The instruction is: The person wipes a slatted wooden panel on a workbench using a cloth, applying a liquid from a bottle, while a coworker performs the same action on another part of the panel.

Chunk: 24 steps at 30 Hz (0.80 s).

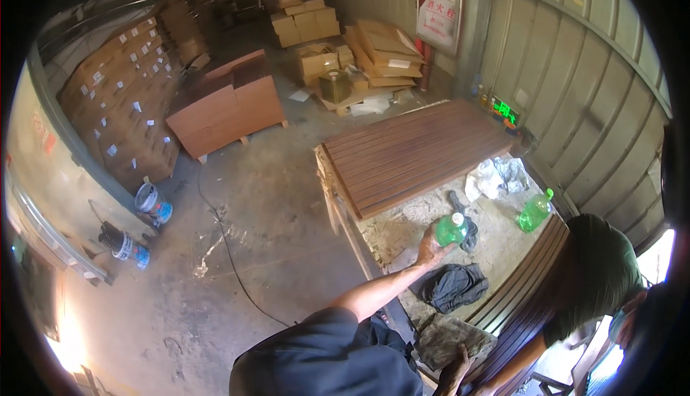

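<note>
My left hand (431,249), at the end of my outstretched arm, is closed around a clear green plastic bottle (451,232) with a white cap. The bottle is held above the worktable (384,241). Close to my body, my right hand (458,371) has its fingers against a flat, scuffed grey-brown thing (456,340) whose kind I cannot make out. Between my hands lies a crumpled black cloth (453,286); a smaller dark rag (468,236) is behind the bottle. A slatted brown wooden panel (514,302) lies to the right of my right hand.
A co-worker in a dark green shirt (604,263) bends over the slatted panel at right. Another slatted panel (417,152) covers the table's far end. A second green bottle (534,213) and white plastic sheeting (485,179) stand nearby. A cable (228,245) crosses the floor; buckets (153,202) stand left.
</note>
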Available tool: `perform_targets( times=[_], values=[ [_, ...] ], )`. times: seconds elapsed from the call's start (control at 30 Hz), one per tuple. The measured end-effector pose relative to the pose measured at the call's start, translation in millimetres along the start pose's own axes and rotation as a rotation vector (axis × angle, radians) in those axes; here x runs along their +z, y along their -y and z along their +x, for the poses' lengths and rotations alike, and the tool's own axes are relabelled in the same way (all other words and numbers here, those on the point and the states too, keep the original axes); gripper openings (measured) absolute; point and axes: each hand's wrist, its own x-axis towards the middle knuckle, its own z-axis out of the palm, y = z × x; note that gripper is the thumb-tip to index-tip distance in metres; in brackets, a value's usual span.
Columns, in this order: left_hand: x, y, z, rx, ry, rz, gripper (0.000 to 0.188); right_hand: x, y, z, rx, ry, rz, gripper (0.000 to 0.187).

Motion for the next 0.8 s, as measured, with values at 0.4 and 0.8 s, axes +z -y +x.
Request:
perform_targets(
  times=[0.4,0.8],
  values=[
    [-93.5,-54.4,6.4,-0.194,0.285,-0.109,0.08,105.0,-4.9,64.5,0.095,-0.012,-0.057,0.046],
    [-118.0,-33.8,143.0,-0.851,0.364,-0.557,0.072,209.1,55.5,145.8,-0.294,0.054,-0.406,0.034]
  ],
)
